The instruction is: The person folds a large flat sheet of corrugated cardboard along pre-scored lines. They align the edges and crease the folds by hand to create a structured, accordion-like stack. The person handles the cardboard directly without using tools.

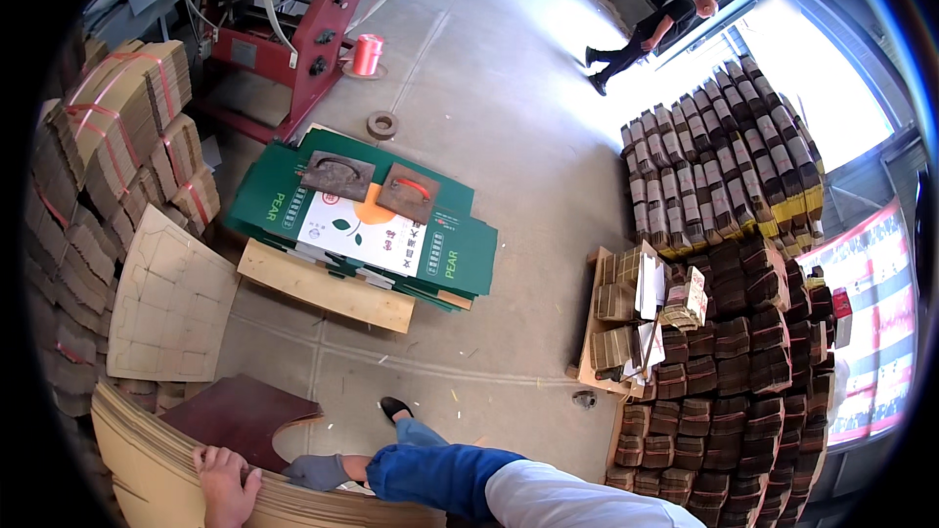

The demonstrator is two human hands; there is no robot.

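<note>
A thick stack of brown cardboard sheets (147, 440) stands at the lower left. My bare left hand (227, 484) is closed over its upper edge, fingers hooked across the sheets and thumb on the near side. My right hand (318, 471), in a grey glove below a blue oversleeve, reaches across to the same stack and rests at its far edge. Its fingers cannot be made out apart. Just beyond my hands lies a dark maroon sheet (245, 420) with a curved cut-out. A pale board (171, 298) marked with lines leans behind it.
Green printed carton sheets (460, 259) lie piled on wood ahead, bearing two handled plates (406, 193). Strapped cardboard bundles (127, 108) rise at left, near a red machine (323, 39). Large bundle stacks (729, 352) and a small table (595, 332) stand right. A person (650, 34) walks far off.
</note>
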